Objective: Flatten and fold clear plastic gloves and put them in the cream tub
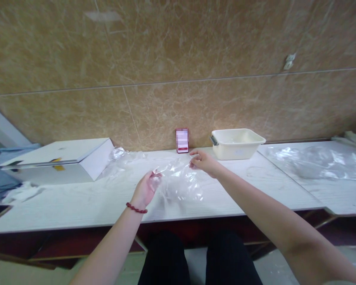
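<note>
A clear plastic bag (180, 186) stretches between my two hands, just above the white tabletop (106, 209). My left hand (146, 188), with a red beaded bracelet at the wrist, is closed on the bag's left edge. At the bag's upper right corner, my right hand (204, 162) pinches the film between thumb and fingers. The bag looks crumpled, and nothing can be made out inside it. Behind it a phone (182, 140) with a lit screen leans upright against the wall.
Right of the phone stands a cream plastic bin (237, 148) with a grey handle. A white box (62, 158) lies at the left, with crumpled clear plastic (121, 156) beside it. More clear plastic (323, 162) spreads at the right. Blue cloth (2, 174) is at the far left.
</note>
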Demonstrator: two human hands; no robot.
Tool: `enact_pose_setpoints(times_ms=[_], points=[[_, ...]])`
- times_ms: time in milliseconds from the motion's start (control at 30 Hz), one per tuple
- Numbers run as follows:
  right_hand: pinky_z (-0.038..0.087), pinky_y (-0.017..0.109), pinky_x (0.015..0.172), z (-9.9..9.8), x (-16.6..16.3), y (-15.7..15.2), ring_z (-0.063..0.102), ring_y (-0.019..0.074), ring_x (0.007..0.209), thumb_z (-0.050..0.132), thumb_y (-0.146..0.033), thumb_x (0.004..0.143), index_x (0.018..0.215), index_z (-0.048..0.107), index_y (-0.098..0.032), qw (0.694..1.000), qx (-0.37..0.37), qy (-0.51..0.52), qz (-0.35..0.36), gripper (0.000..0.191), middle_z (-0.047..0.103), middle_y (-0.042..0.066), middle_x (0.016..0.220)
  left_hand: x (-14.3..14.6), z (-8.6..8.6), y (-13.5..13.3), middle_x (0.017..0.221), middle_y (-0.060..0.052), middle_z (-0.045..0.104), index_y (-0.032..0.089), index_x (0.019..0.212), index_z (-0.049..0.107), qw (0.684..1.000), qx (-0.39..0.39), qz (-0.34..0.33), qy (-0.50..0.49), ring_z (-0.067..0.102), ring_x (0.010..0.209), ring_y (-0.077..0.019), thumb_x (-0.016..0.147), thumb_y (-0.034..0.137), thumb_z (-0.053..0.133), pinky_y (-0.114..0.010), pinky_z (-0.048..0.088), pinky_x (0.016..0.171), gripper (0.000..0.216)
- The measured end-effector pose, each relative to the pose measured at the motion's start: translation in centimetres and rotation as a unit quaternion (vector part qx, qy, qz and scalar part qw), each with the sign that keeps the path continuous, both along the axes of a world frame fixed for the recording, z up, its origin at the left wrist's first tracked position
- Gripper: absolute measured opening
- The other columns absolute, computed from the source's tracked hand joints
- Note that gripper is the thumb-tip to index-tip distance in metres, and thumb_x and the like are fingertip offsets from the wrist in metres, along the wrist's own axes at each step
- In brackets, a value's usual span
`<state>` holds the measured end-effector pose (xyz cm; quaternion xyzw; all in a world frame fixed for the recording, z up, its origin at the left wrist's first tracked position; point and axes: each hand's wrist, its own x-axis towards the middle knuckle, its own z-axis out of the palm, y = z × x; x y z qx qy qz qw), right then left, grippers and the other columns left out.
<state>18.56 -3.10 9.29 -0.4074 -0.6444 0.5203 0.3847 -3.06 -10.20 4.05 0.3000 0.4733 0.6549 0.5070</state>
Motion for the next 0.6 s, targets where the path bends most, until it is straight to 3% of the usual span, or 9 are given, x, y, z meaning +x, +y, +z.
enact_pose_setpoints(times_ms=[100,200,267,333,433,500,600], points=[[0.046,0.021,0.058,0.7,0.5,-0.5,0.055,0.0077,0.056,0.044,-0.007,0.072,0.095,0.042,-0.017,0.996,0.074,-0.047,0.015,0.024,0.054,-0.003,0.058,-0.5,0.7,0.3,0.083,-0.005,0.059,0.016,0.078,0.052,0.997,-0.034,0.061,0.036,0.057,0.080,-0.0152,0.071,0.024,0.045,-0.032,0.042,0.074,0.013],[0.045,0.020,0.056,1.9,0.6,-1.8,0.056,0.0074,0.058,0.042,-0.006,0.072,0.097,0.041,-0.017,0.988,0.109,-0.099,0.043,0.027,0.053,-0.003,0.063,0.3,2.4,0.4,0.104,-0.005,0.054,0.020,0.094,0.049,0.950,0.109,0.114,0.268,0.046,0.102,-0.0163,0.071,0.028,0.049,-0.033,0.033,0.089,0.025],[0.045,0.019,0.054,2.8,0.5,-2.8,0.056,0.0071,0.056,0.042,-0.009,0.073,0.099,0.041,-0.018,0.982,0.120,-0.126,0.075,0.027,0.053,-0.002,0.070,1.6,3.9,0.4,0.113,-0.005,0.049,0.021,0.102,0.046,0.884,0.191,0.045,0.423,0.041,0.109,-0.0173,0.068,0.030,0.054,-0.034,0.028,0.093,0.037],[0.044,0.019,0.051,3.4,0.3,-3.5,0.056,0.0068,0.054,0.041,-0.012,0.075,0.101,0.041,-0.020,0.975,0.128,-0.145,0.105,0.027,0.053,-0.001,0.075,3.1,5.4,0.5,0.109,-0.006,0.052,0.020,0.108,0.043,0.839,0.211,-0.053,0.499,0.046,0.103,-0.0174,0.065,0.031,0.057,-0.033,0.033,0.089,0.047],[0.042,0.017,0.046,3.7,0.1,-4.1,0.053,0.0054,0.048,0.041,-0.016,0.076,0.104,0.041,-0.022,0.967,0.148,-0.176,0.106,0.028,0.055,0.000,0.079,4.9,6.6,1.0,0.089,-0.004,0.061,0.019,0.097,0.052,0.789,0.198,-0.126,0.568,0.056,0.083,-0.0162,0.069,0.029,0.053,-0.029,0.043,0.074,0.030],[0.040,0.017,0.046,3.7,0.3,-4.2,0.051,0.0045,0.044,0.043,-0.021,0.076,0.106,0.040,-0.024,0.962,0.171,-0.201,0.076,0.031,0.056,0.000,0.080,5.3,6.6,1.4,0.078,-0.003,0.062,0.019,0.085,0.056,0.773,0.191,-0.132,0.591,0.057,0.073,-0.0151,0.072,0.027,0.048,-0.027,0.044,0.066,0.018],[0.041,0.021,0.052,3.4,1.1,-3.9,0.053,0.0080,0.050,0.056,-0.035,0.067,0.110,0.041,-0.023,0.944,0.206,-0.256,0.033,0.047,0.059,0.002,0.083,5.1,5.9,1.8,0.079,-0.003,0.063,0.018,0.082,0.057,0.786,0.188,-0.118,0.577,0.057,0.071,-0.0146,0.072,0.026,0.048,-0.026,0.044,0.065,0.016]])
